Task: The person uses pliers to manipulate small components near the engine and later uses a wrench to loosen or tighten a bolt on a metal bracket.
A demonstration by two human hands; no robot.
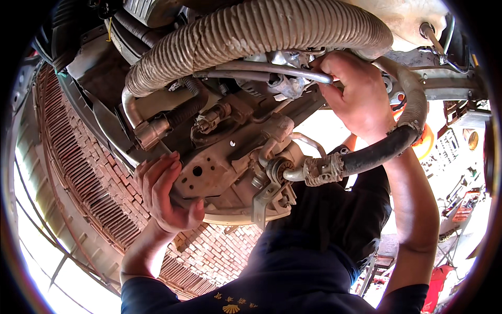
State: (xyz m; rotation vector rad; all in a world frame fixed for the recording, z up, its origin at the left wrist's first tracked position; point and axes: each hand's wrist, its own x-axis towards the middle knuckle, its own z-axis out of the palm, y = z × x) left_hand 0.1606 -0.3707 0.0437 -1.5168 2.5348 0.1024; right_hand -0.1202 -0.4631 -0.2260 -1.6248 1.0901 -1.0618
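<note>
My left hand [170, 199] rests at the edge of a dusty metal bracket plate [206, 170] with several round holes. Its fingers are stretched and the thumb stands apart. My right hand [358, 94] reaches up under a thick ribbed hose [261, 31], with fingers curled in among metal parts. What those fingertips grip is hidden. Beside the right thumb is the end of a grey metal rod [277, 68]. A black rubber hose [379, 152] curves below my right wrist and joins a pipe fitting [295, 174] near the plate.
Left of the plate, a metal connector [152, 132] joins a bent pipe to a smaller ribbed hose. An electrical plug [213, 118] sits above the plate. A pale tank [402, 23] hangs at upper right. Behind are a brick surface [112, 172] and an orange round object [426, 141].
</note>
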